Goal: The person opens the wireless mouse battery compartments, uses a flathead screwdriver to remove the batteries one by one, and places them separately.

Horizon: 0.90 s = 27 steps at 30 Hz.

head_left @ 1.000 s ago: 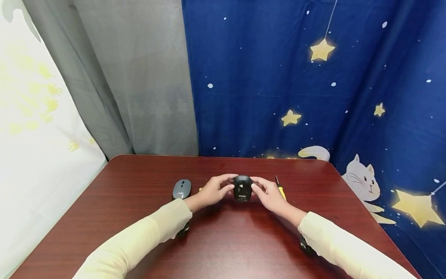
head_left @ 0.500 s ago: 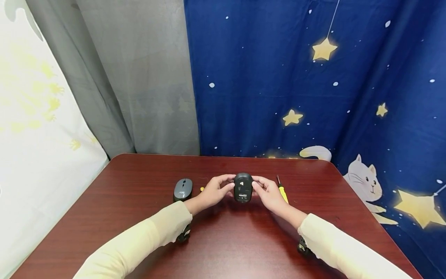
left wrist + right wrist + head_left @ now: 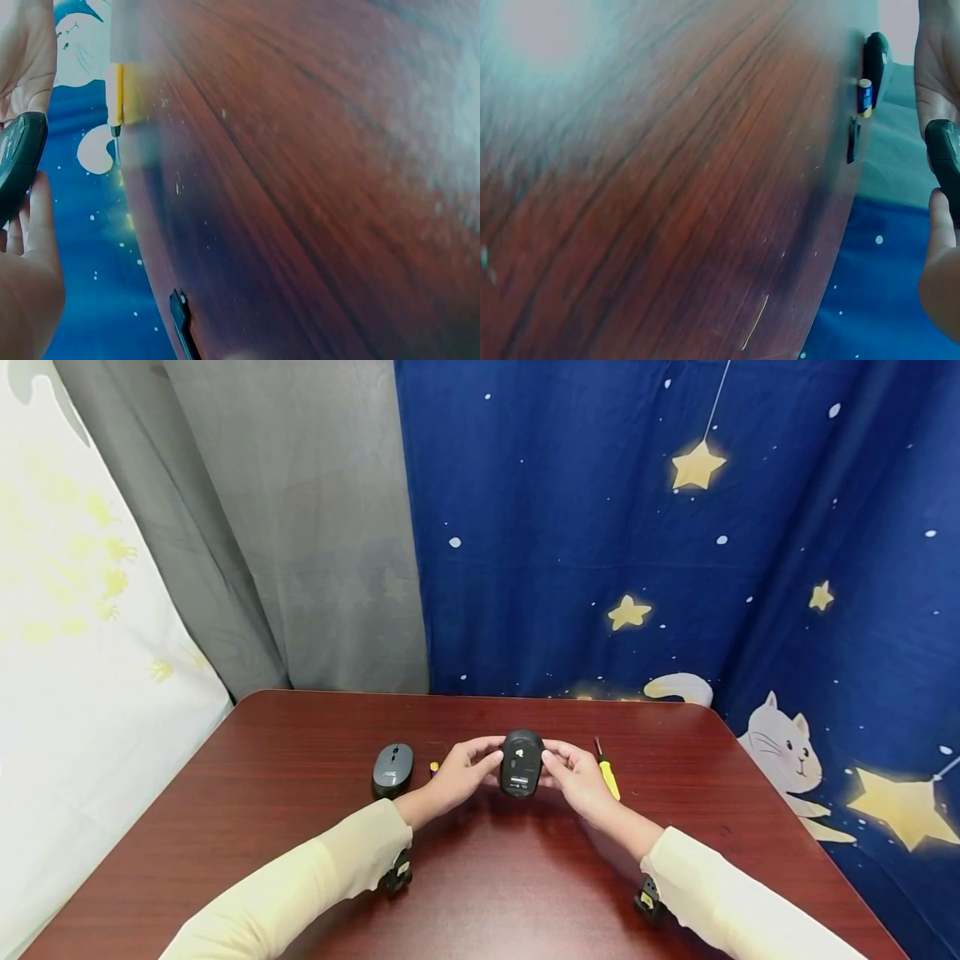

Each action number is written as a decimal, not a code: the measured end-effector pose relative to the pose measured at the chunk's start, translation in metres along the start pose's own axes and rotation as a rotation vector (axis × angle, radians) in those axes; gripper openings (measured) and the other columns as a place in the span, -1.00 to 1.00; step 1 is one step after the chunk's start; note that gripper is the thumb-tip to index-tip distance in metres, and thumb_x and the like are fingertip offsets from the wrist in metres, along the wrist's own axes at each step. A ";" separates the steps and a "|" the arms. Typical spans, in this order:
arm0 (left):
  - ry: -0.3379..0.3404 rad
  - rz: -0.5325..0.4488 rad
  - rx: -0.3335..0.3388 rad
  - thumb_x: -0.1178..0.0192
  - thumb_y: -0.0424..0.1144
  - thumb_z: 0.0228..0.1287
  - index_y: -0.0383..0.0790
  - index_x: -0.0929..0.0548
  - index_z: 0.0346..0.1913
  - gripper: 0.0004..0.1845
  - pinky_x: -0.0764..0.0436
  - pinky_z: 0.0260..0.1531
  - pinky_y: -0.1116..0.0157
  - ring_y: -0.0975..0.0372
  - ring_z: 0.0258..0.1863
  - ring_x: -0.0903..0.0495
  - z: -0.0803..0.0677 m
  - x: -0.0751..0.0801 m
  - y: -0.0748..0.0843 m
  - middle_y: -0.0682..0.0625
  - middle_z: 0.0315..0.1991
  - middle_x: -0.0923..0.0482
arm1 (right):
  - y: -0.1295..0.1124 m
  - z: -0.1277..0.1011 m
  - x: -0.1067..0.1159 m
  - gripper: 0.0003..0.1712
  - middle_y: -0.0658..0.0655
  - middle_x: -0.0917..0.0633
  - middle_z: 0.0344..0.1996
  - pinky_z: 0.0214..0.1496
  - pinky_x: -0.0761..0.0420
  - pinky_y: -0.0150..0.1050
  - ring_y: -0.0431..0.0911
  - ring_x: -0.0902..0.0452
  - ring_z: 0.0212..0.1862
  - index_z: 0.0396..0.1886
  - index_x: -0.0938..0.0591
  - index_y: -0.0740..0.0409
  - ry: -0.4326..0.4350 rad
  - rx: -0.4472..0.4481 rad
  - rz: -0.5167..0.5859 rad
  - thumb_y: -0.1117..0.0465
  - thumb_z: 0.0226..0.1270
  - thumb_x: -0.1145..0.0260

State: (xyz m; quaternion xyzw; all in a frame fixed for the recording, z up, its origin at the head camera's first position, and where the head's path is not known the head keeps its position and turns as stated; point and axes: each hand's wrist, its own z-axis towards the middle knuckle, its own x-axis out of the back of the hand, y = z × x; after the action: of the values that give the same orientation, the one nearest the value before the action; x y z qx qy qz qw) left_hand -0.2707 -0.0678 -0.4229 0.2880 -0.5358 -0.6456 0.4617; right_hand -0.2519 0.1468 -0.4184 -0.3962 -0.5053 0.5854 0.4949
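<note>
Between both hands a black computer mouse [image 3: 522, 763] is held up over the table, its labelled underside facing the head camera. My left hand [image 3: 461, 772] pinches its left edge with thumb and fingers. On the opposite edge my right hand [image 3: 583, 779] grips it the same way. In the left wrist view the mouse [image 3: 21, 161] shows from the side, between the two hands. The right wrist view catches only part of the mouse [image 3: 946, 165] at its right border. The top shell of the mouse faces away from the head camera.
A second, grey mouse [image 3: 393, 769] lies left of my left hand. Beside that hand is a small battery [image 3: 434, 768], blue and gold in the right wrist view. A small flat black piece [image 3: 853, 140] lies near it. A yellow-handled screwdriver [image 3: 607, 773] lies beyond my right hand.
The held mouse has tilted so its underside faces the head camera more fully, and it sits slightly higher. Both hands keep their grip. More of the battery beside the left hand shows.
</note>
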 end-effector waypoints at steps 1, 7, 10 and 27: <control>0.001 -0.020 0.008 -0.05 -0.39 0.45 -0.45 -0.44 0.27 -0.61 -0.67 -0.19 0.06 0.10 -0.12 -0.66 0.000 0.000 -0.001 -0.30 0.09 -0.54 | -0.001 -0.001 -0.001 -0.61 0.39 -0.66 -0.08 -0.11 -0.67 -0.14 -0.07 -0.69 -0.22 0.21 -0.42 0.54 0.006 -0.009 0.010 0.37 0.50 -0.06; 0.007 -0.096 0.070 -0.05 -0.34 0.47 -0.40 -0.44 0.29 -0.60 -0.69 -0.27 0.12 0.08 -0.15 -0.66 -0.002 -0.001 -0.004 -0.26 0.05 -0.56 | -0.005 -0.005 -0.006 -0.60 0.35 -0.68 -0.11 -0.13 -0.67 -0.14 -0.07 -0.69 -0.23 0.21 -0.42 0.53 0.033 -0.070 0.047 0.34 0.50 -0.06; 0.010 -0.094 0.085 -0.04 -0.35 0.47 -0.42 -0.43 0.29 -0.60 -0.69 -0.29 0.12 0.04 -0.12 -0.66 -0.004 -0.001 -0.004 -0.27 0.03 -0.56 | -0.004 -0.006 -0.007 -0.61 0.34 -0.68 -0.12 -0.13 -0.67 -0.13 -0.05 -0.69 -0.23 0.20 -0.43 0.52 0.038 -0.091 0.051 0.35 0.50 -0.05; 0.014 -0.189 0.176 0.05 -0.37 0.52 -0.46 -0.37 0.32 -0.60 -0.69 -0.30 0.06 0.02 -0.04 -0.64 -0.016 -0.004 -0.006 -0.33 0.05 -0.56 | -0.004 -0.014 -0.015 -0.61 0.35 -0.66 -0.07 -0.11 -0.66 -0.06 0.03 -0.69 -0.16 0.19 -0.45 0.51 0.046 -0.171 0.074 0.31 0.51 -0.07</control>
State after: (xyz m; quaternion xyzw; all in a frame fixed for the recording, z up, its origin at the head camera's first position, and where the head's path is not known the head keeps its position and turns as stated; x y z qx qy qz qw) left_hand -0.2572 -0.0709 -0.4330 0.3810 -0.5578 -0.6346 0.3755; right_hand -0.2344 0.1353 -0.4173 -0.4686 -0.5272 0.5487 0.4487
